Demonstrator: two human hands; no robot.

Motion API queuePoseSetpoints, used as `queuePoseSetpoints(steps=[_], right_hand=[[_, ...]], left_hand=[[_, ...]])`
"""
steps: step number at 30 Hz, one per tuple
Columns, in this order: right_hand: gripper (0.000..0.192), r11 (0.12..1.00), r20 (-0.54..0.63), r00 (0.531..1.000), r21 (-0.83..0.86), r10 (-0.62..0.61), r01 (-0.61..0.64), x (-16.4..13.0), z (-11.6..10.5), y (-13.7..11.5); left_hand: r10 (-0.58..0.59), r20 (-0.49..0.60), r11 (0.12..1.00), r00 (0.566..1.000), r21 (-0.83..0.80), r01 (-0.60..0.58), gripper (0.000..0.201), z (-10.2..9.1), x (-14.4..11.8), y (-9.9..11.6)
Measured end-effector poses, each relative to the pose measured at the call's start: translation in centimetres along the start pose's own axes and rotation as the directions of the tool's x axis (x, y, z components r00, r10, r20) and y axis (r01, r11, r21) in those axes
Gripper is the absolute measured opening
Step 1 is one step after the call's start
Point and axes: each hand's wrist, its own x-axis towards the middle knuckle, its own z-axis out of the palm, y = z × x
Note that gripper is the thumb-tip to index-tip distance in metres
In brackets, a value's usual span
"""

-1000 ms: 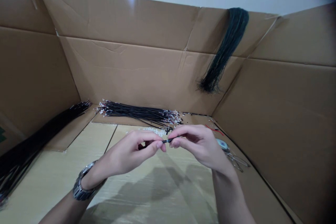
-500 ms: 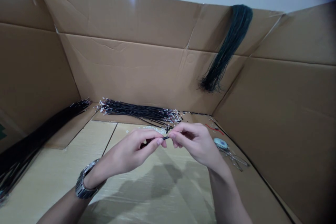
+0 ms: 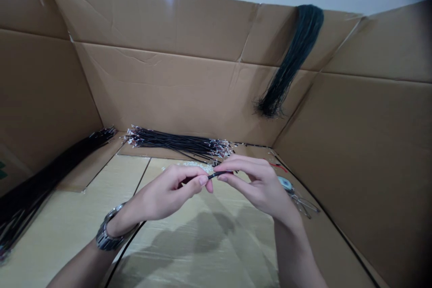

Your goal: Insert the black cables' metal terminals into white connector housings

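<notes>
Thin black wire (image 3: pixel 218 173) is held between both hands above the pale wooden worktop (image 3: pixel 67 216), inside a large open brown cardboard box (image 3: pixel 189 90). One end sits at the meeting fingertips, and the wire trails down under the left wrist toward the bottom edge of the view. The left hand (image 3: pixel 165 193) has its thumb and forefinger pinched together on the wire, and a silver metal wristwatch (image 3: pixel 106 236) sits on that wrist. The right hand (image 3: pixel 259 184) pinches the wire's tip between its thumb and fingers, touching the left fingertips. Just behind the hands lies a flat bundle of black wires with small metal ends (image 3: pixel 175 143), beside a little heap of white pieces (image 3: pixel 199 166). Another long bundle of black wires (image 3: pixel 43 180) lies along the left wall. A dark green-black hank of wires (image 3: pixel 290 63) hangs over the box's back rim. Small scissors with a pale handle (image 3: pixel 297 195) lie near the right hand.
</notes>
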Motion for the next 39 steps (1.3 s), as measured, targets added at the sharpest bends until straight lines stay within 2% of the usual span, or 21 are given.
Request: queuePoseSetpoints(steps=[7, 12, 17, 21, 24, 29, 32, 36, 39], right_hand=[[0.006, 0.992, 0.044, 0.999, 0.120, 0.030, -0.035, 0.2, 0.0, 0.2], [0.019, 0.983, 0.089, 0.992, 0.155, 0.088, -0.101, 0.2, 0.2, 0.0], [0.033, 0.988, 0.112, 0.990, 0.115, 0.088, -0.101, 0.5, 0.6, -0.2], [0.030, 0.993, 0.137, 0.984, 0.022, 0.115, -0.119, 0.4, 0.1, -0.4], [0.024, 0.987, 0.065, 0.986, -0.056, 0.156, -0.152, 0.1, -0.5, -0.6], [0.024, 0.986, 0.064, 0.987, -0.088, 0.147, -0.141, -0.2, 0.1, -1.1], [0.023, 0.994, 0.034, 0.996, -0.068, 0.086, -0.083, -0.1, 0.6, -1.2], [0.026, 0.995, -0.016, 0.999, -0.084, 0.051, -0.052, -0.1, 0.4, -0.9], [0.026, 0.993, -0.006, 0.999, -0.105, 0.047, -0.048, -0.1, 0.3, -0.7]], left_hand=[[0.007, 0.014, 0.998, 1.000, 0.055, -0.007, 0.042, -0.1, -0.4, 0.2], [0.047, -0.018, 0.986, 0.999, 0.158, -0.044, 0.034, 0.2, -0.4, 0.2], [0.156, -0.072, 0.970, 0.985, 0.201, -0.138, 0.027, 0.6, -0.4, 0.5], [0.160, -0.105, 0.960, 0.981, 0.249, -0.130, 0.028, 0.7, -0.5, 0.7], [0.138, -0.109, 0.958, 0.984, 0.266, -0.105, 0.031, 0.7, -0.3, 0.6], [0.179, -0.149, 0.968, 0.973, 0.204, -0.147, 0.024, 1.4, 0.3, 0.3], [0.166, -0.182, 0.979, 0.969, 0.146, -0.140, 0.030, 1.9, 0.5, 0.2], [0.063, -0.099, 0.998, 0.993, -0.003, -0.064, 0.030, 2.0, 0.5, 0.4], [0.036, -0.072, 0.996, 0.997, -0.076, -0.041, 0.030, 1.7, 0.6, 0.3]])
